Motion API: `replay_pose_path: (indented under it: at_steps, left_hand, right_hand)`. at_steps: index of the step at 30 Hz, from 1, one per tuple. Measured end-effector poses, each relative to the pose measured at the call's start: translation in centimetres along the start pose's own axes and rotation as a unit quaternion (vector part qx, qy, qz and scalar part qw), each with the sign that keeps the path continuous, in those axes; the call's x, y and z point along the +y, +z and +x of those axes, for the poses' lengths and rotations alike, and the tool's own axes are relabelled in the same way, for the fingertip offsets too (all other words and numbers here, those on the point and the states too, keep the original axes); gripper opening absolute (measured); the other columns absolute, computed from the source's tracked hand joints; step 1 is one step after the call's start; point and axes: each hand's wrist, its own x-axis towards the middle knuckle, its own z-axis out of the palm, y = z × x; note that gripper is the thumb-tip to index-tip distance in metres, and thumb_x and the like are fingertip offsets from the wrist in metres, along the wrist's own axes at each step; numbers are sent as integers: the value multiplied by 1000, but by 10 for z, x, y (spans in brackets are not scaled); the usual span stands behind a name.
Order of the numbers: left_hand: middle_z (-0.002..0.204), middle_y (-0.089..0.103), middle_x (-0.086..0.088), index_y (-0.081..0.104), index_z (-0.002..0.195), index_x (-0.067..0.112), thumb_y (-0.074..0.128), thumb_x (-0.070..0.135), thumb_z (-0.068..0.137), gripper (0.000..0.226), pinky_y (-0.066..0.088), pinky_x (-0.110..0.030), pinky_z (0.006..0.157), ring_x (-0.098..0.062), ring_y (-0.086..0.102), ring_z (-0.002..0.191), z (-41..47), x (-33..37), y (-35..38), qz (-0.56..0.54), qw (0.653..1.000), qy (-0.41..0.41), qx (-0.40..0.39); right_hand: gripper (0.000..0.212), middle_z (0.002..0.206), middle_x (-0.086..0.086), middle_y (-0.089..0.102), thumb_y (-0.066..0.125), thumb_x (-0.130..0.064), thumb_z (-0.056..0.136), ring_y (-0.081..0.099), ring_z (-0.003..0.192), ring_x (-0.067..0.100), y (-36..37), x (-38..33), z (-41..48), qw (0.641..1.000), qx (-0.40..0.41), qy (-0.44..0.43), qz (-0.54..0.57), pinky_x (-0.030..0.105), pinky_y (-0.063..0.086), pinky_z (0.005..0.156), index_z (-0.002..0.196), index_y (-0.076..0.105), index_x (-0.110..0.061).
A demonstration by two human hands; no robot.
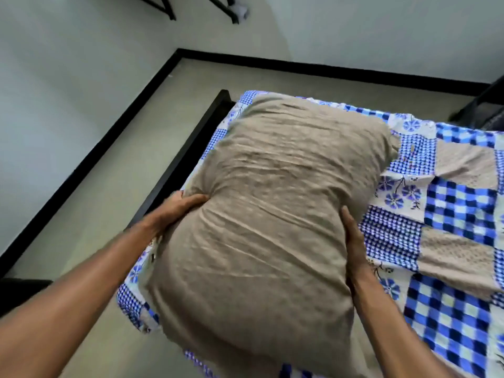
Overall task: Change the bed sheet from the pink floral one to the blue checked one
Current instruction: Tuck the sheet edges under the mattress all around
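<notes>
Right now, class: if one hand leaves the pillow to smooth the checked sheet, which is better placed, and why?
Right, probably. The right hand lies on the side of the pillow facing the blue checked sheet; the left hand grips its floor-side edge.

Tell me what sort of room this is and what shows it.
Probably a plain bedroom: a dark-framed bed under a blue checked patchwork sheet, a large beige pillow held between the left hand and right hand, and pale walls with black skirting.
</notes>
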Motion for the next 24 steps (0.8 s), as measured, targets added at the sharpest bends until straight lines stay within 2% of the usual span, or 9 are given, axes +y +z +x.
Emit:
replay_pose_path:
  at_steps: [4,7,8,11,14,17,20,22,24]
  left_hand:
    - [121,61,-8,66,121,13,67,56,83,57,43,-30,77,-18,58,94,18,47,-51,28,996,8,90]
    - [126,58,-5,74,107,34,60,56,89,31,42,-29,83,-17,56,100,46,65,-78,34,998,0,58]
    - [128,58,-4,71,115,31,57,55,93,36,42,-30,85,-18,55,101,56,63,-82,64,996,-23,55]
    - [136,55,-2,57,134,19,50,59,96,57,40,-37,95,-24,52,120,77,40,-79,127,987,-82,53]
    - [141,55,-8,54,139,16,41,57,100,57,39,-34,98,-26,53,125,81,19,-60,66,994,-60,57]
    - [142,53,-15,50,141,13,44,57,97,63,35,-26,99,-29,49,129,58,-4,-43,141,969,97,177]
    - [146,45,-15,46,144,18,54,59,88,70,34,-39,108,-31,43,133,-5,-36,-16,262,880,290,269]
    - [144,49,-16,56,137,16,64,48,86,61,33,-42,109,-32,43,134,-53,-60,28,271,818,444,245]
    - [137,57,-13,64,130,18,68,41,84,51,36,-42,109,-30,49,132,-99,-91,83,269,776,554,137]
  right_hand:
    - [50,94,0,78,40,-41,105,74,86,11,58,-25,45,998,-27,-37,-37,22,58,67,87,83,-22]
    - [33,75,-12,75,39,-32,107,69,65,-4,87,-31,77,991,-45,-95,-87,11,51,57,97,67,-20]
    - [28,85,-12,75,46,-39,104,69,72,-6,90,-22,92,986,-39,-109,-119,11,53,65,107,65,-18]
    - [86,130,-10,66,70,-76,71,62,118,5,54,31,147,970,-8,-98,-221,34,43,112,138,58,-23]
    - [68,136,-8,61,63,-66,86,55,127,11,36,71,126,952,46,-78,-292,35,38,115,141,55,-25]
    - [59,131,-10,57,56,-55,96,56,115,3,19,97,88,937,111,-107,-313,20,42,98,146,45,-26]
    - [54,112,-12,61,58,-51,96,59,97,-4,-10,130,37,921,172,-136,-321,18,48,85,144,46,-28]
    - [50,106,-16,63,63,-51,93,61,93,-4,-34,158,-1,887,222,-161,-371,26,53,83,137,55,-27]
    - [41,99,-13,67,66,-53,90,65,88,-2,-59,184,-33,850,258,-193,-417,32,57,80,121,64,-27]
